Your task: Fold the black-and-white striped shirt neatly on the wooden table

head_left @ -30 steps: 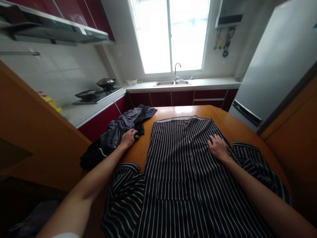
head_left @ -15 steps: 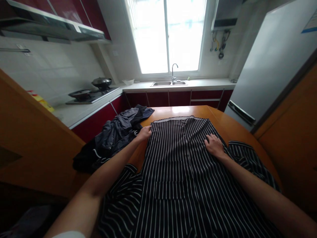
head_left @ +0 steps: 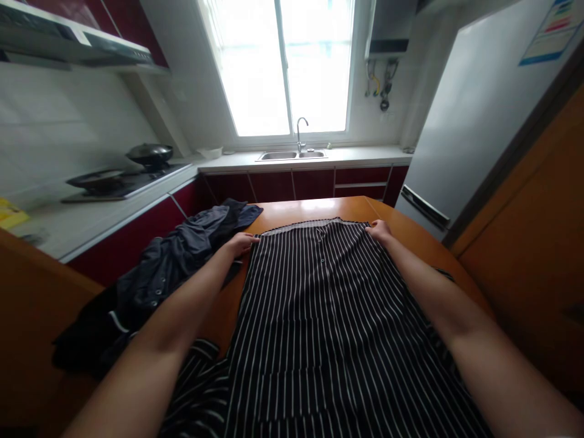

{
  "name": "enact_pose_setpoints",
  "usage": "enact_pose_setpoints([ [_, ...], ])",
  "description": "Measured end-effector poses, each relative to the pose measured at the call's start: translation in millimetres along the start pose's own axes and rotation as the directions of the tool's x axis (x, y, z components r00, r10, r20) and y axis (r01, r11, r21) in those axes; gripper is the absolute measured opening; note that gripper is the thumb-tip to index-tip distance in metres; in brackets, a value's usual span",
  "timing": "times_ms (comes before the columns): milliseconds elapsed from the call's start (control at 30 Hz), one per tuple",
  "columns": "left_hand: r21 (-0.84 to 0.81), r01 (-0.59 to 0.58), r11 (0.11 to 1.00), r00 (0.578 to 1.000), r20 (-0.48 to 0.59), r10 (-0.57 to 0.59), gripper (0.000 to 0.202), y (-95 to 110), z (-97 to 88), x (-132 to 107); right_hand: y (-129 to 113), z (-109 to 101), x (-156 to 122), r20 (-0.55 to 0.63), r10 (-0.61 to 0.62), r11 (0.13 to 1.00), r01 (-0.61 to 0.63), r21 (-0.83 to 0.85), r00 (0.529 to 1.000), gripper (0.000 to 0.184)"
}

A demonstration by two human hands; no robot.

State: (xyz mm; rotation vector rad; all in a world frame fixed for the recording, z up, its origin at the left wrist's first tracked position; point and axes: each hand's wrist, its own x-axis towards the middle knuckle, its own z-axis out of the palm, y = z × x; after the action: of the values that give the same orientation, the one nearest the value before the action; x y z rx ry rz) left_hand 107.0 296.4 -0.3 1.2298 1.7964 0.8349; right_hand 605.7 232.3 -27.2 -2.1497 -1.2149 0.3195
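Note:
A black shirt with thin white stripes [head_left: 319, 304] lies spread flat on the orange wooden table [head_left: 314, 208], buttons running down its middle. My left hand [head_left: 241, 242] is closed on the shirt's far left corner. My right hand [head_left: 378, 230] is closed on the far right corner. Both arms stretch out over the cloth. A striped sleeve hangs off the near left edge.
A pile of dark grey clothes [head_left: 159, 267] sits on the table's left side. Behind are a counter with a sink and tap [head_left: 298, 146], a stove with a wok [head_left: 146, 155] at left, and a grey fridge [head_left: 460, 134] at right.
My left hand left the grey pile and moved right to the shirt's far left corner. My right hand slid from the shirt's middle up to its far right corner. The camera moved forward.

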Motion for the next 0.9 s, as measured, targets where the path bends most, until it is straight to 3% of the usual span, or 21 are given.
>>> enact_pose_setpoints([
  [133,0.003,-0.043,0.999,0.995,-0.092,0.043,0.051,-9,5.5,16,3,10,24,-0.028,0.024,0.999,-0.023,0.040,0.999,0.037],
  [333,0.111,-0.125,0.986,0.955,-0.257,0.150,0.041,-18,10.8,43,4,24,45,-0.064,-0.009,0.996,0.015,0.088,0.998,0.031],
  [433,0.178,-0.155,0.972,0.932,-0.299,0.203,0.041,-13,12.5,52,1,25,50,-0.072,-0.009,0.997,0.015,0.076,0.997,0.027],
  [533,0.272,-0.218,0.937,0.900,-0.315,0.301,0.053,-1,22.1,50,-8,28,46,-0.103,-0.005,1.000,0.007,0.018,0.995,0.030],
  [600,0.436,-0.348,0.830,0.842,-0.243,0.481,0.056,8,39.4,40,-20,35,35,-0.126,-0.093,0.992,0.082,-0.092,0.988,0.038],
  [667,0.578,-0.515,0.633,0.763,-0.027,0.646,0.048,18,66.6,24,-38,47,18,-0.065,-0.274,0.946,0.257,-0.199,0.960,0.043],
  [733,0.580,-0.644,0.499,0.709,0.205,0.675,0.040,26,99.1,8,-59,64,-2,0.074,-0.448,0.864,0.453,-0.220,0.891,0.044],
  [800,0.553,-0.699,0.454,0.683,0.326,0.654,0.041,32,129.6,-5,-79,81,-21,0.203,-0.551,0.785,0.585,-0.202,0.809,0.046],
  [900,0.558,-0.686,0.467,0.703,0.346,0.621,0.043,42,159.1,-9,-96,99,-40,0.333,-0.595,0.722,0.668,-0.178,0.732,0.049],
])
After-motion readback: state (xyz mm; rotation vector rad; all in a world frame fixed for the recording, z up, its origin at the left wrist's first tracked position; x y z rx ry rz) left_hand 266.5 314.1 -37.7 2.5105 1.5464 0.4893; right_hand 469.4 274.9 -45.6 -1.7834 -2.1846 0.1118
